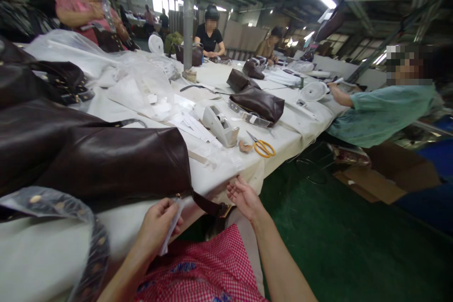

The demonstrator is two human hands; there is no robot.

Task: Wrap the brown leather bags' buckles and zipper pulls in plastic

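Pinched in my left hand (159, 226) is a folded piece of thin whitish plastic film (172, 229), hanging down in front of the table edge. My right hand (244, 197) is raised beside the table's front edge, palm up, fingers loosely bent and apart, with nothing visible in it. Just beyond my left hand lies a dark brown leather bag (134, 163). Its strap with a metal buckle (225, 209) hangs over the edge between my hands. A plastic-wrapped studded strap (94, 236) droops at the left.
A tape dispenser (222, 127) and yellow-handled scissors (262, 146) lie on the white-covered table (283, 148). More brown bags (260, 103), plastic sheeting (141, 85) and a small fan (314, 91) are farther back. Co-workers sit around, one in a green top (385, 113). Cardboard (385, 174) is on the floor.
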